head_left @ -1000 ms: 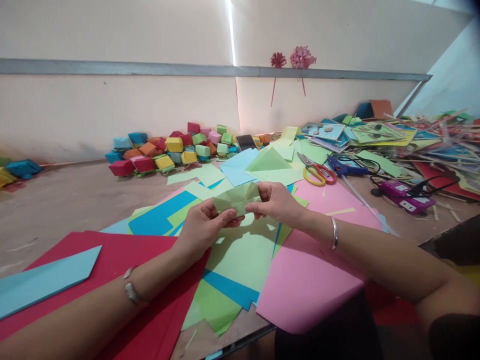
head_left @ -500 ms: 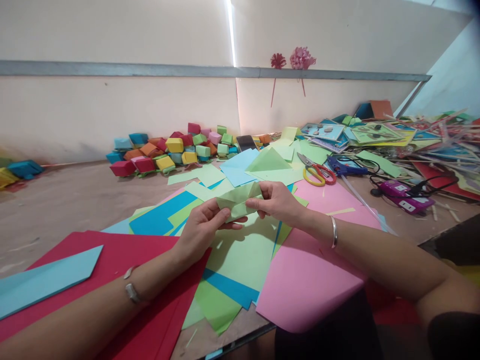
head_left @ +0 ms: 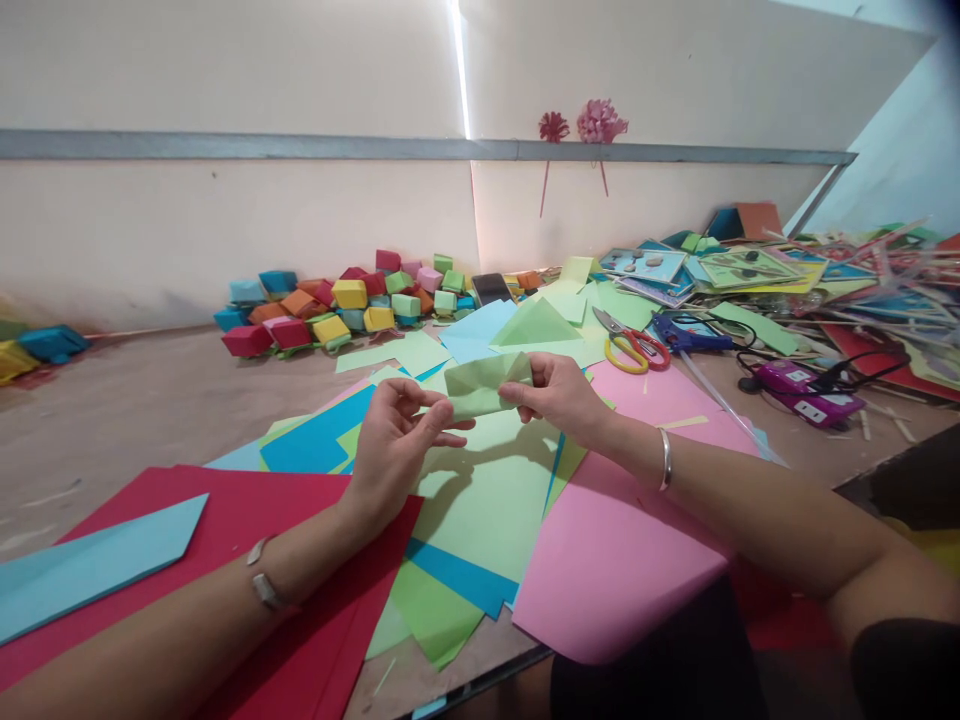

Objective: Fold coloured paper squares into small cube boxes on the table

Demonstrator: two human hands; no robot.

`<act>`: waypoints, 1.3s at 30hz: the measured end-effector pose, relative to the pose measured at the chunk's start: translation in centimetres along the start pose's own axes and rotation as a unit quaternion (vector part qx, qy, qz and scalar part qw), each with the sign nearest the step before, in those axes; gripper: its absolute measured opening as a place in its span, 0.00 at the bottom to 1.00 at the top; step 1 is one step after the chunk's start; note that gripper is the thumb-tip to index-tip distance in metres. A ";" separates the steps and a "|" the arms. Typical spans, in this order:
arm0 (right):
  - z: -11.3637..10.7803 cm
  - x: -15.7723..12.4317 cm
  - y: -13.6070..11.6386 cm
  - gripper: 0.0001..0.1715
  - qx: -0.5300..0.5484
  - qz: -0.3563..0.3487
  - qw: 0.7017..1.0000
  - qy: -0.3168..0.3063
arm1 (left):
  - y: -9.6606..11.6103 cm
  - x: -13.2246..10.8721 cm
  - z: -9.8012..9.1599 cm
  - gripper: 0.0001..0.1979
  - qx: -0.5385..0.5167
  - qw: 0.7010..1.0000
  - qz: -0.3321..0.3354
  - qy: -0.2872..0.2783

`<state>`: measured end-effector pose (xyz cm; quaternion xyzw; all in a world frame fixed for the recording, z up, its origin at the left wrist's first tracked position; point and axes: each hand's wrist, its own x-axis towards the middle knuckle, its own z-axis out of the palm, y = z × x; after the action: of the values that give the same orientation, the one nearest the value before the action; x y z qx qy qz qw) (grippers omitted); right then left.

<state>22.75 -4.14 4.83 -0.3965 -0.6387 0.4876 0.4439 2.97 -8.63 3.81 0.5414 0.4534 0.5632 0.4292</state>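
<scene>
A small folded piece of light green paper (head_left: 476,386), creased across its face, is held up above the sheets. My right hand (head_left: 559,395) pinches its right end between thumb and fingers. At the paper's left edge is my left hand (head_left: 397,435), fingers parted, with the thumb tip close to the lower left corner; whether it touches I cannot tell. Beneath both hands lie a pale green sheet (head_left: 480,500) and blue paper (head_left: 311,430). A pink sheet (head_left: 607,560) is under my right forearm, and red sheets (head_left: 300,640) are under my left.
Scissors (head_left: 634,345) with red and yellow handles lie beyond my right hand, beside a blue glue gun (head_left: 690,333) and a purple power strip (head_left: 806,393). Several folded paper boxes (head_left: 349,293) are heaped near the wall. Crafts and sticks (head_left: 757,268) pile up at right.
My left hand has loosened from the folded paper and drawn slightly left, its fingers spreading. The paper has risen a little and turned, held in my right hand.
</scene>
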 end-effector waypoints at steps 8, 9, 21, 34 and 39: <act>0.2 -0.1 0.1 0.21 0.035 -0.032 0.999 0.014 | 0.4 -0.3 0.2 0.20 0.039 0.999 -0.012 -0.009; 0.2 -0.2 0.2 0.21 0.037 -0.035 0.999 0.014 | 0.3 -0.3 0.2 0.20 0.036 0.999 -0.011 -0.006; 0.5 -0.5 0.0 0.17 0.034 -0.044 0.998 0.027 | -0.2 0.0 0.1 0.18 0.028 0.999 0.014 0.017; 0.6 -0.5 0.4 0.19 0.012 -0.039 0.999 0.021 | 0.1 -0.1 -0.1 0.18 0.039 0.999 -0.031 0.009; 0.6 -0.5 0.5 0.21 0.023 -0.032 0.999 0.017 | 0.1 0.0 -0.2 0.17 0.057 0.998 -0.027 -0.004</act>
<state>22.34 -4.68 4.21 -0.3737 -0.6324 0.4806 0.4790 2.81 -8.71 3.94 0.5550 0.4972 0.5222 0.4147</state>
